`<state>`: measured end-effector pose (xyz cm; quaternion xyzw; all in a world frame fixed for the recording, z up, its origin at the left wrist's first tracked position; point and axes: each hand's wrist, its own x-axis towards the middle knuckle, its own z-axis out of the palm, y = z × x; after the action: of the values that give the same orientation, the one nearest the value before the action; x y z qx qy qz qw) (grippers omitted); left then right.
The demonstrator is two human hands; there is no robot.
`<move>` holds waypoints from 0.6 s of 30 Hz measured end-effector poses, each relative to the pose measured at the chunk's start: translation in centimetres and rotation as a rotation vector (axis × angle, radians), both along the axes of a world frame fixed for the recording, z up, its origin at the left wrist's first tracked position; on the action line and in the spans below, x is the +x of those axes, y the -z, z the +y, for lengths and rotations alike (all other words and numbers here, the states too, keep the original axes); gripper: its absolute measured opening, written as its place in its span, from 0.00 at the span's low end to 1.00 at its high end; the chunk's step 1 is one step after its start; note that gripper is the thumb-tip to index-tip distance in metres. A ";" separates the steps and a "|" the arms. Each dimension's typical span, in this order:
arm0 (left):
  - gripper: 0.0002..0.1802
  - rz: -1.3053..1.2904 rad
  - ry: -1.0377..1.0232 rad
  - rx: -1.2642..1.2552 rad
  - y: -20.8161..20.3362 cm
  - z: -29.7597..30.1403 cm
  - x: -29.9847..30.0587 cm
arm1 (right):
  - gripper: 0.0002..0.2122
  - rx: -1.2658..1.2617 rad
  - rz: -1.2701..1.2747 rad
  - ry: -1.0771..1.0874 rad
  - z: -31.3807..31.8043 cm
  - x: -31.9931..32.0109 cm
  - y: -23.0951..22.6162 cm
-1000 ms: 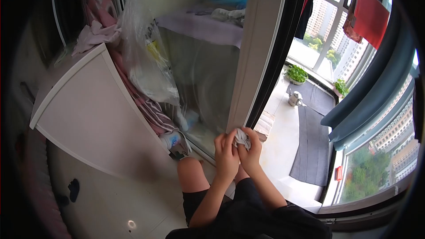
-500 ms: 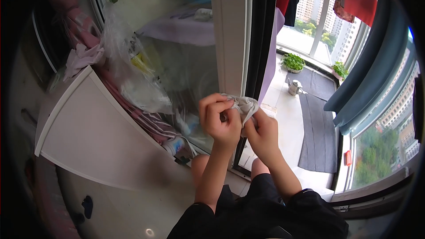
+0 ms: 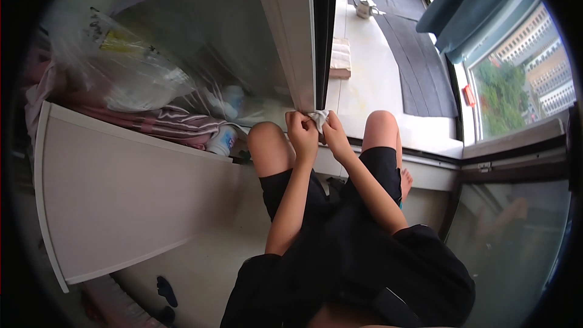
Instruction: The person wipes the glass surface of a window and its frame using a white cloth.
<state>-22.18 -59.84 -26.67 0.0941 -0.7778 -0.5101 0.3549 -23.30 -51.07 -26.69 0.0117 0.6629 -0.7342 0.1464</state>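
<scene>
A crumpled whitish cloth (image 3: 319,119) is pinched between my two hands, low against the foot of the white door frame (image 3: 285,30). My left hand (image 3: 302,135) has its fingers curled around the cloth's left side. On the other side, my right hand (image 3: 335,133) grips it with bent fingers. The dark edge strip (image 3: 324,36) of the frame runs down right above the cloth. Part of the cloth is hidden inside my fingers. Both of my knees are bent, one on each side of my forearms.
Left of the frame, a pale panel (image 3: 121,200) stands before striped fabric (image 3: 176,123), a clear plastic bag (image 3: 127,67) and a white bottle (image 3: 222,141). Beyond the sill lie a grey mat (image 3: 419,67), a metal pot (image 3: 365,8) and a stack of paper (image 3: 340,59). Slippers (image 3: 166,290) lie lower left.
My hands and the cloth have gone down along the door frame to near its foot. The view has tilted downward, and my bent knees show more fully.
</scene>
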 end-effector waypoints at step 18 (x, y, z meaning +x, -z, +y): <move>0.10 -0.503 0.496 0.110 10.2 9.8 5.3 | 0.09 -0.424 -0.342 0.602 7.5 5.9 12.1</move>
<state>-16.89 -50.07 -36.82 0.0439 -0.8112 -0.5829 0.0121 -17.39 -43.54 -38.78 0.2966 0.4298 -0.8522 0.0323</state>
